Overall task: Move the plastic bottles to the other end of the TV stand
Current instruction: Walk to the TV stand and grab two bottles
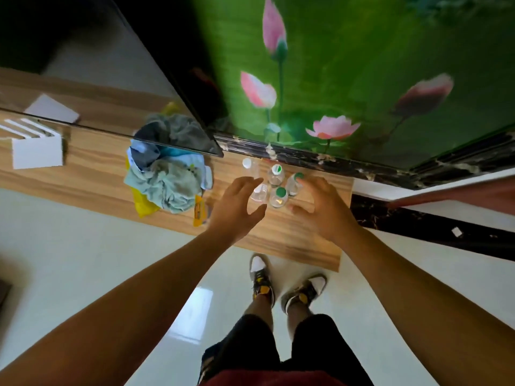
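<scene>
Several clear plastic bottles stand clustered at the right end of the wooden TV stand (92, 174). One has a white cap (247, 163); others have green caps (281, 192), (276, 170), (298, 176). One more bottle (259, 194) is partly hidden by my fingers. My left hand (237, 203) hovers open just left of the cluster, fingers spread toward it. My right hand (320, 206) hovers open just right of the cluster. Neither hand holds a bottle.
A heap of clothes (167, 174) with yellow packaging lies left of the bottles. A white box (37, 154) sits further left. The TV screen's edge (178, 107) overhangs the stand. A green lotus wall panel (334, 65) rises behind. My feet (278, 282) stand on glossy tiles.
</scene>
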